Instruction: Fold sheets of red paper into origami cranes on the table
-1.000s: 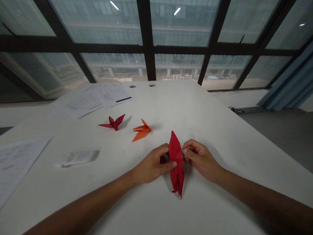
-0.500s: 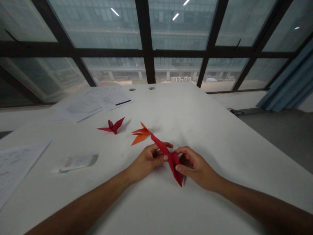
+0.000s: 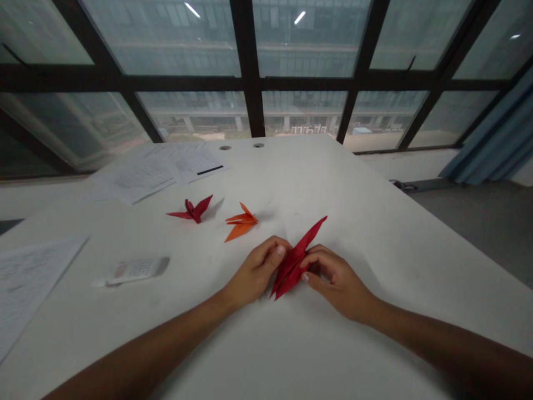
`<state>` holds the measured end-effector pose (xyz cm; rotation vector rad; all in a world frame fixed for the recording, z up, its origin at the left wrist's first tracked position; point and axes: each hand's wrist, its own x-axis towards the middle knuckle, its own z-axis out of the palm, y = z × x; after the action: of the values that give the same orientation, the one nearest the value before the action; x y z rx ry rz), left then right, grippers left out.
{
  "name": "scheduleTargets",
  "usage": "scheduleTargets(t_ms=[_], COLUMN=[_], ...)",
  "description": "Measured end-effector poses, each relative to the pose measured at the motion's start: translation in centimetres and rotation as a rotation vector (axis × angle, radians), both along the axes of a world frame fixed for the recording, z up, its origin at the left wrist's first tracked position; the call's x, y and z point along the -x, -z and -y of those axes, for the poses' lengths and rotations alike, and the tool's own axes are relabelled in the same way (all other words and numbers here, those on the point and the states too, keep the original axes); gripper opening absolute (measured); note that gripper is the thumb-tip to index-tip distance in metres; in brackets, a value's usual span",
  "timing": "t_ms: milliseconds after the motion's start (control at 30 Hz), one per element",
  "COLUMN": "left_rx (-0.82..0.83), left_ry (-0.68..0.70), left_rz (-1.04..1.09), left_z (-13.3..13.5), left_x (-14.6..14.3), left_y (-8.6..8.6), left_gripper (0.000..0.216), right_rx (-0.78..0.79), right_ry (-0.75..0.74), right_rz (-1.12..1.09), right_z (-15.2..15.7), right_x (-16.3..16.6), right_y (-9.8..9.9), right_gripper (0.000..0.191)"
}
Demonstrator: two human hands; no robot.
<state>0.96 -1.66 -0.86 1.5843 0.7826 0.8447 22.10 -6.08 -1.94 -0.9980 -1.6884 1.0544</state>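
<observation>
A red folded-paper piece is held between my two hands, low over the white table. One long point slants up to the right, and two tips point down to the left. My left hand grips its left side, thumb on top. From the right, my right hand pinches the other side with thumb and fingers; some fingertips are hidden behind the paper. Beyond my left hand lies an orange folded-paper piece with several points. Farther left rests a dark red origami bird.
A white tube lies left of my left forearm. Printed sheets overlap at the back left, and another sheet is at the left edge. Windows stand behind the table, and a blue curtain hangs at the right.
The red paper has been turned in my hands: its long point aimed up-left toward the orange piece, and now aims up-right. Both hands keep hold. The camera view has shifted slightly.
</observation>
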Motion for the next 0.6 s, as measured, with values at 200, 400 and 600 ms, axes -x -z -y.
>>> scheduleTargets(t_ms=[200, 400, 600], left_rx=[0.060, 0.147, 0.027], left_ry=[0.138, 0.096, 0.083], left_rz=[-0.048, 0.069, 0.017], left_z=[0.49, 0.14, 0.13], left_x=[-0.20, -0.15, 0.24], left_y=[0.15, 0.37, 0.42], left_gripper=[0.033, 0.050, 0.072], right_rx=[0.065, 0.158, 0.136], right_ry=[0.029, 0.003, -0.029], right_rz=[-0.044, -0.084, -0.112], right_z=[0.05, 0.18, 0.14], right_x=[-0.15, -0.24, -0.34], right_y=[0.58, 1.01, 0.68], right_gripper=[0.014, 0.029, 0.036])
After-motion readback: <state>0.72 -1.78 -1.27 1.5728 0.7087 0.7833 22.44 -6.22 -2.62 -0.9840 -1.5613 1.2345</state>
